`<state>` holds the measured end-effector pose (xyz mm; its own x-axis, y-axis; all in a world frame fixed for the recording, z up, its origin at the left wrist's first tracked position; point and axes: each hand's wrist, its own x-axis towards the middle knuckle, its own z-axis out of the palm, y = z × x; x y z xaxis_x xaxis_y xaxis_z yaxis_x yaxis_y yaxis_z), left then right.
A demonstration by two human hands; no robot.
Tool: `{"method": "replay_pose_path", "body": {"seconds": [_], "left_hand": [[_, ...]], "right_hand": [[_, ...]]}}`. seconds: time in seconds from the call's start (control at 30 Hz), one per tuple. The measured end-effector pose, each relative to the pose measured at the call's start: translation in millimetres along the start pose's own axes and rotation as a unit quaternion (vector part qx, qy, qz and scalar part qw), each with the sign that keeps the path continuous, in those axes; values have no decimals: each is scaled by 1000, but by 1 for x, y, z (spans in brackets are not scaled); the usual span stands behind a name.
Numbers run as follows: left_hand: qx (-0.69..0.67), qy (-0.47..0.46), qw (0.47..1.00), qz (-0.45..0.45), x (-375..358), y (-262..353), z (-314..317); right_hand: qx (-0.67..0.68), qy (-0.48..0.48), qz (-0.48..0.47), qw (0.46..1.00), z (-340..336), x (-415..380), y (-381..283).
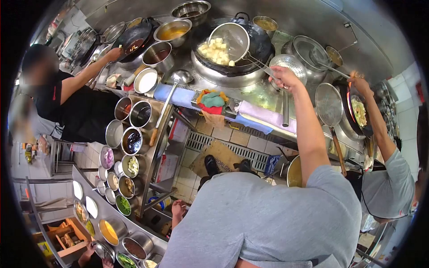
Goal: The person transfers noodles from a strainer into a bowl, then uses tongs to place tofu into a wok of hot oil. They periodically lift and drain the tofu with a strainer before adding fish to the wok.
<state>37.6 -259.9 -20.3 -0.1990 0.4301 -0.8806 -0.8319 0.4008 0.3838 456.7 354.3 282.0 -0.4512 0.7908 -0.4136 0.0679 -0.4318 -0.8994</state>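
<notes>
My right hand [285,79] is closed round the handle of a mesh strainer [234,38] above a dark wok [261,49] on the range. Pale yellowish-white cubes [216,51], possibly tofu, lie at the strainer's left side, over the wok. Beside my hand rests a perforated ladle [288,67], its handle hanging toward the counter's front edge. My left hand [178,208] is low at my left side, fingers curled. Whatever it may hold is too small to make out. Folded cloths [213,100] lie along the range's front edge.
A co-worker [76,85] reaches over a wok at left; another [386,178] works a wok [357,111] with flame at right. Metal pots of sauces [132,139] and cut ingredients stand on the left-hand table. A long-handled ladle [165,107] extends past the counter edge.
</notes>
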Motion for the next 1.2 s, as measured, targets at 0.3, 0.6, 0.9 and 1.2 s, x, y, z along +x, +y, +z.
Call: {"method": "replay_pose_path", "body": {"seconds": [0.3, 0.6, 0.9, 1.2], "left_hand": [[319, 86, 939, 100, -31, 15, 35], [339, 51, 929, 136, -3, 40, 61], [279, 62, 949, 131, -5, 30, 59], [127, 46, 990, -43, 2, 24, 44]], "right_hand": [[-227, 120, -101, 961, 44, -54, -19], [-455, 194, -187, 849, 34, -69, -53], [-510, 264, -136, 808, -26, -7, -67], [-370, 247, -106, 889, -35, -11, -89]]}}
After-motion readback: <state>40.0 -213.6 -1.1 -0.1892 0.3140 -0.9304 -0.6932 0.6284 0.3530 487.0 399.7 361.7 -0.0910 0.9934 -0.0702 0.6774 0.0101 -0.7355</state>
